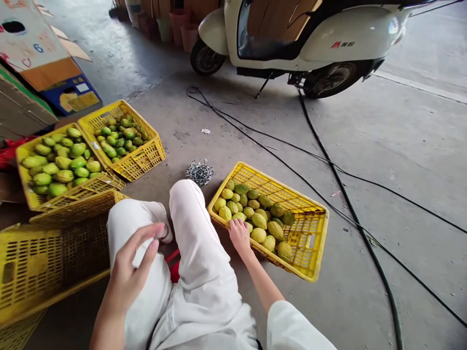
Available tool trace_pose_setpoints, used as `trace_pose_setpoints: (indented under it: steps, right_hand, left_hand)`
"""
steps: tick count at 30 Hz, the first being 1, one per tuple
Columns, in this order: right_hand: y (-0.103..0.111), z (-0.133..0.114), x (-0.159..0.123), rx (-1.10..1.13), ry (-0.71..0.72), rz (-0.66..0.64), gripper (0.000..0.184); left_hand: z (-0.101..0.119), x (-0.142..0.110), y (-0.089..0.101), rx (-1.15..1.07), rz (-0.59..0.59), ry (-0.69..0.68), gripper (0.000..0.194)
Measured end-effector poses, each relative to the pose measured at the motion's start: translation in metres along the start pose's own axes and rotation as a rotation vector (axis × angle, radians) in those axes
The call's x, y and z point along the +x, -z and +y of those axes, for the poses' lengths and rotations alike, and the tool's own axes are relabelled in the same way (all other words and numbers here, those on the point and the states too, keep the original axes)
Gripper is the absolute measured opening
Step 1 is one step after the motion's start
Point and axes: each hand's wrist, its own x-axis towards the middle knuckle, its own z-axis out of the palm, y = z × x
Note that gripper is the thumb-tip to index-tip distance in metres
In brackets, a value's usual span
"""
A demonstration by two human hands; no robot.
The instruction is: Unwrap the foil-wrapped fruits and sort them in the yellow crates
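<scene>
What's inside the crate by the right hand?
Yellow-green fruit, mostly toward the left of the crate; mesh shows at right. The right hand covers some near rim; anything beneath the upper fruit is hidden.

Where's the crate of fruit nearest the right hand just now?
In the head view, the yellow crate sits right of centre, beside the right knee, with the right hand at its near rim and the scooter beyond.

grey concrete floor (394, 141), scuffed, littered with small scraps. white scooter (310, 61) on its stand. behind its front wheel, pots (190, 37). well ahead of scooter, printed cardboard boxes (51, 73). black cables (359, 227) trail from beneath scooter. pale line (419, 87) by its rear wheel; daylight brightest beyond its tail.
</scene>
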Motion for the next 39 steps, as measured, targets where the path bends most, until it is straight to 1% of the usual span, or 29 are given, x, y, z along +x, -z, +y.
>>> trace_pose_setpoints:
  steps: [2,4,6,7,9,13,16,19,22,25,28,30,33,35,36,38,39]
  right_hand:
    - [0.0,0.0,0.004,-0.011,0.014,0.003,0.018]
    - [0.0,0.001,0.007,-0.022,0.037,-0.002,0.018]
    - [0.0,0.003,0.01,-0.031,0.067,-0.015,0.017]
    - [0.0,0.004,0.011,-0.034,0.081,-0.023,0.017]
    - [0.0,0.006,0.013,-0.039,0.099,-0.034,0.017]
    - [0.0,0.008,0.018,-0.025,0.116,-0.055,0.017]
    - [-0.001,0.005,0.028,0.004,0.122,-0.063,0.016]
    - [-0.001,-0.003,0.049,0.033,0.092,-0.056,0.014]
    - [0.0,-0.015,0.08,0.06,0.034,-0.043,0.011]
    - [0.002,-0.027,0.112,0.086,-0.036,-0.021,0.011]
    - [0.004,-0.041,0.141,0.109,-0.109,0.001,0.015]
    - [0.006,-0.051,0.156,0.122,-0.154,0.012,0.018]
    - [0.015,-0.057,0.17,0.143,-0.186,0.009,0.016]
    - [0.024,-0.05,0.166,0.159,-0.171,-0.013,0.014]
    - [0.028,-0.041,0.158,0.168,-0.159,-0.017,0.016]
    - [0.035,-0.014,0.126,0.184,-0.167,0.023,0.027]
    - [0.036,0.002,0.102,0.203,-0.219,0.129,0.035]
  left_hand:
    - [-0.004,0.046,-0.006,-0.092,0.043,-0.003,0.035]
    - [-0.009,0.087,-0.009,-0.141,0.057,-0.005,0.041]
    - [-0.014,0.114,-0.007,-0.164,0.049,0.007,0.045]
    - [-0.017,0.121,-0.006,-0.178,0.046,0.016,0.046]
    - [-0.024,0.125,-0.001,-0.212,0.019,0.047,0.046]
    - [-0.048,0.114,0.004,-0.254,-0.036,0.14,0.043]
    - [-0.065,0.11,-0.001,-0.258,-0.044,0.187,0.043]
    - [-0.074,0.114,-0.007,-0.221,-0.111,0.197,0.042]
    - [-0.074,0.121,-0.008,-0.111,-0.2,0.19,0.044]
    - [-0.071,0.132,-0.004,0.098,-0.27,0.136,0.045]
    - [-0.073,0.148,0.001,0.283,-0.325,0.078,0.044]
    - [-0.077,0.16,0.001,0.37,-0.359,0.079,0.042]
    - [-0.086,0.175,-0.006,0.467,-0.375,0.117,0.036]
    - [-0.093,0.18,-0.013,0.47,-0.357,0.158,0.033]
    - [-0.096,0.18,-0.017,0.436,-0.341,0.178,0.034]
    - [-0.101,0.177,-0.024,0.269,-0.313,0.209,0.039]
    - [-0.102,0.176,-0.027,0.142,-0.31,0.235,0.043]
